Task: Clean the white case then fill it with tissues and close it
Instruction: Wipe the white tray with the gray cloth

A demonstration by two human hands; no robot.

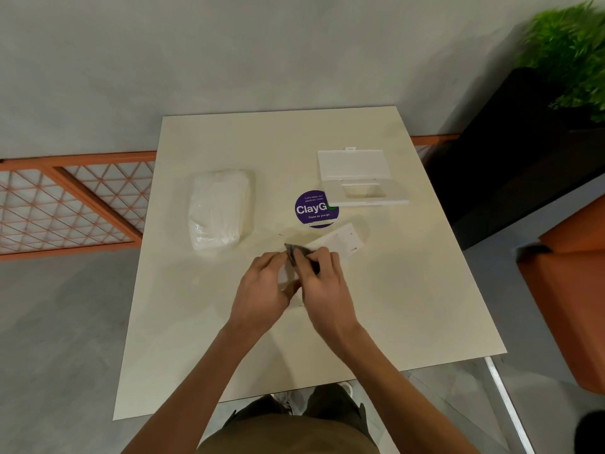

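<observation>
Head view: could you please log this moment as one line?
left hand holds white case piece | right hand wipes it with dark cloth | tissues on table

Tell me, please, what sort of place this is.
Probably an office pantry or break area. The purple sticker on the table reads "Let's keep our pantries clean" and "Clean as you go". A plant in a black planter stands to the right.
</observation>
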